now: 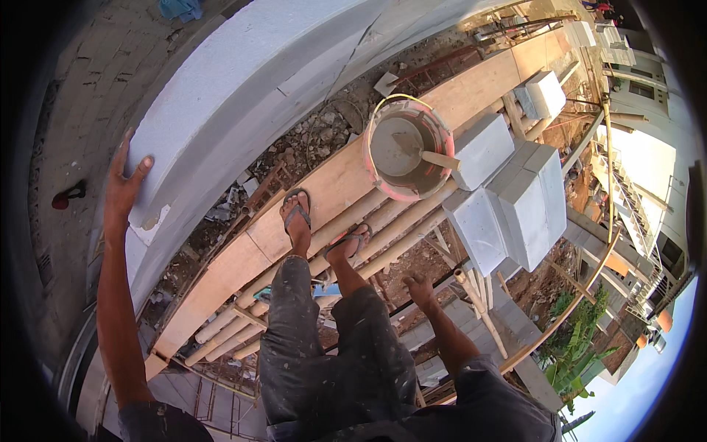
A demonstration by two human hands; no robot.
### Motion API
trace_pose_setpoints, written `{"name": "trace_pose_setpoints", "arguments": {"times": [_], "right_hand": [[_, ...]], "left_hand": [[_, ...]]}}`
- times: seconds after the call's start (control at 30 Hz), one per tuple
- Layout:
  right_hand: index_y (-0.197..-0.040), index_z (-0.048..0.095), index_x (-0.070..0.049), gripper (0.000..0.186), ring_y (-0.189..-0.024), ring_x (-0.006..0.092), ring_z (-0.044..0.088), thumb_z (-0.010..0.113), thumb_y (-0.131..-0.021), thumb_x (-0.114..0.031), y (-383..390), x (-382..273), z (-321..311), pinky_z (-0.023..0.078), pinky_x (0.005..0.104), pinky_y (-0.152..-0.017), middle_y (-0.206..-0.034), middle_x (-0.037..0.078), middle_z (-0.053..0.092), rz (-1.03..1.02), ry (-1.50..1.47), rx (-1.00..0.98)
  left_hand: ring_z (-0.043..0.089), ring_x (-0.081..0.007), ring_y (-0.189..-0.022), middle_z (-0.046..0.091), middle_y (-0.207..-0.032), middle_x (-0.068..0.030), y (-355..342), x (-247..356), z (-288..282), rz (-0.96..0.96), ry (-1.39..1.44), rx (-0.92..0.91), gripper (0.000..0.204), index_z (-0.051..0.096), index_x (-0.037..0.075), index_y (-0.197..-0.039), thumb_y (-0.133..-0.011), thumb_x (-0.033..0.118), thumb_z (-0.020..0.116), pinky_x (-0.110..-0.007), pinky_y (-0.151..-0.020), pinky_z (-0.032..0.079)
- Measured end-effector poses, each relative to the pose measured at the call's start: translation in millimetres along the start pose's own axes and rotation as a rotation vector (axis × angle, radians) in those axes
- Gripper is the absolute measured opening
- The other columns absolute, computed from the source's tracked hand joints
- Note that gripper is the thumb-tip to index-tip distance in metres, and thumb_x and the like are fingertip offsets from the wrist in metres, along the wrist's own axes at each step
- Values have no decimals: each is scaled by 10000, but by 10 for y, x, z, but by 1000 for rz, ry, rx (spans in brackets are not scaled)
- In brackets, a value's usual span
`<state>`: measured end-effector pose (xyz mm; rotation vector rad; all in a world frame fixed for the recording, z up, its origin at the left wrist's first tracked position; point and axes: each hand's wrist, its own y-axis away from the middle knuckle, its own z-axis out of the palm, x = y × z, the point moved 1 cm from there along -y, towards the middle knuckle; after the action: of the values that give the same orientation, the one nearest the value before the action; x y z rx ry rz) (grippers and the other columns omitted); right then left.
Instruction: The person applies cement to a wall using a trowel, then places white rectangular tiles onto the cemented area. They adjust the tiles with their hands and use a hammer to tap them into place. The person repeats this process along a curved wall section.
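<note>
My left hand (131, 173) rests with its fingers apart on the edge of a pale wall (213, 81) at the left. My right hand (420, 291) hangs at lower middle with loosely bent fingers and nothing visible in them. My sandaled feet stand on a wooden plank (258, 243) and bamboo poles (401, 250). Just beyond them sits a pinkish bucket (379, 180) with a yellow handle, grey mortar and a tool whose wooden handle sticks out. Right of the bucket lie several pale grey blocks (526, 206).
The narrow scaffold runs toward the upper right, with more blocks (545, 96) on it. Rubble (328, 129) lies below. A drop shows left of the wall, with blue cloth (179, 9) far down. Buildings, metal stairs (633, 221) and plants (574, 346) are at the right.
</note>
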<state>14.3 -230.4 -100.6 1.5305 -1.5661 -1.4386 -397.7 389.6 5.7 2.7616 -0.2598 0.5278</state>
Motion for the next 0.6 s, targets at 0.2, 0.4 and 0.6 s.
{"name": "trace_pose_setpoints", "arguments": {"times": [0.2, 0.4, 0.6], "right_hand": [[-885, 709, 55, 476, -758, 314, 702, 587, -898, -405, -475, 1443, 698, 530, 406, -724, -760, 222, 696, 241, 248, 135], [-987, 668, 39, 448, -955, 361, 639, 516, -947, -380, -1396, 2067, 2181, 457, 443, -885, -950, 247, 676, 315, 59, 343], [-1179, 616, 26, 405, -1127, 371, 562, 447, -1001, -295, -2574, 955, 2466, 369, 458, -1029, -1141, 238, 653, 94, -187, 923]], "left_hand": [[193, -337, -1482, 206, -1600, -193, -144, -332, -280, 236, -193, -65, 768, 180, 99, -1566, -1001, 582, 375, -445, -1189, 195], [148, -330, -1493, 122, -1621, -187, -339, -109, -511, 492, -510, 8, 760, 87, 66, -1570, -1029, 585, 207, -457, -1207, 167], [292, -343, -1417, 268, -1556, -208, -185, 349, -809, 87, -685, 9, 759, 170, 47, -1552, -1025, 591, 231, -458, -1159, 247]]}}
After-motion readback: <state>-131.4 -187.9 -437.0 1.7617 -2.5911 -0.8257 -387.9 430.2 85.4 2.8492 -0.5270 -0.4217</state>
